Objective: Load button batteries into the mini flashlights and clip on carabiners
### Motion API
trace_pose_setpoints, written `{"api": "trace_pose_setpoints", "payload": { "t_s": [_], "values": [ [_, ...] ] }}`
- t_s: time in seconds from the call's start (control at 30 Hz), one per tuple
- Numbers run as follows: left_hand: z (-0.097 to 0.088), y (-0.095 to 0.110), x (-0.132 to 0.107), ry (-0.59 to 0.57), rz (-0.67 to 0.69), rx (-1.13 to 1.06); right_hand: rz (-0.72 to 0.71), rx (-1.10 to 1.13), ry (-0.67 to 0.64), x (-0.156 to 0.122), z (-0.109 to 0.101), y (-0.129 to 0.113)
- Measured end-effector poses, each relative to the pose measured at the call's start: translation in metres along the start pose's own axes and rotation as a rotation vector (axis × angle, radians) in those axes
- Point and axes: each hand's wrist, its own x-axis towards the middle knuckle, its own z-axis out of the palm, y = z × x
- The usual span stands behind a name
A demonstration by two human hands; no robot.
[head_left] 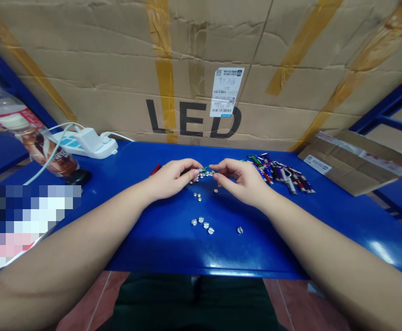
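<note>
Metal discs (206, 225); blue bench (159, 248); cardboard carton (118, 55)

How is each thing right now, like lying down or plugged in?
Left hand, pinching a small silver piece.
Right hand, pinching a thin green loop.
Small round silver metal discs, scattered loose.
Multicoloured metal keychain lights, heaped together.
Clear plastic drink bottle, lying down, capped.
White power strip, plugged with a white adapter.
Brown cardboard box printed LED, taped with yellow tape.

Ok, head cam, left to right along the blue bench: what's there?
White power strip, left hand, right hand, pile of carabiner keychain lights, flat cardboard parcel.
</note>
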Motion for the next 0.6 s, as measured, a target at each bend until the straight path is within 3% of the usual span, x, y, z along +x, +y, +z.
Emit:
{"api": "trace_pose_setpoints", "payload": {
  "t_s": [0.2,0.33,0.47,0.53,0.6],
  "values": [
    [-0.006,0.007,-0.003,-0.052,0.012,-0.018,-0.05,-0.174,0.107,-0.002,-0.02,-0.01],
    [-0.021,-0.001,-0.004,0.192,-0.007,-0.106,0.1,0.027,0.344,-0.004,-0.047,-0.01],
    [-0.045,-0.012,-0.004,0.374,0.023,0.023,0.253,0.354,0.609,-0.002,-0.089,-0.003],
    [-0.052,-0.015,-0.004,0.395,-0.003,0.098,0.368,0.375,0.656,-0.003,-0.11,0.004],
    [-0.054,-0.019,-0.004,0.41,-0.056,0.13,0.492,0.321,0.622,-0.008,-0.127,0.015]
  ]
}}
